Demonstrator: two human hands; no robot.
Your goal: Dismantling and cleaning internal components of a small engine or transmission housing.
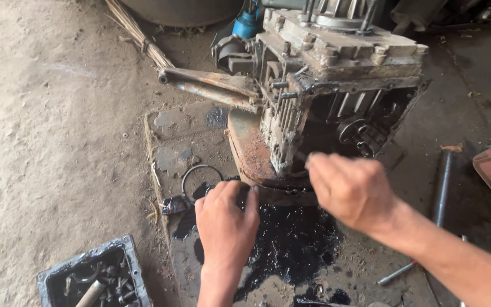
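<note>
The right hand (pixel 350 190) grips a thin dark tool at the greasy, rusted grey metal engine block (pixel 336 74), while the left hand (pixel 227 219), fingers curled, rests on the oil-blackened floor (pixel 291 239).

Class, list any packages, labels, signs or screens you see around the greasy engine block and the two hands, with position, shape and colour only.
No labels, signs or screens show.
Nearest to a package: metal tray, bottom left on the dirt floor, rectangular, grey rim, holding dark oily parts.
Blue cylindrical container, top centre behind the engine block; any marking is too small to tell.
</note>
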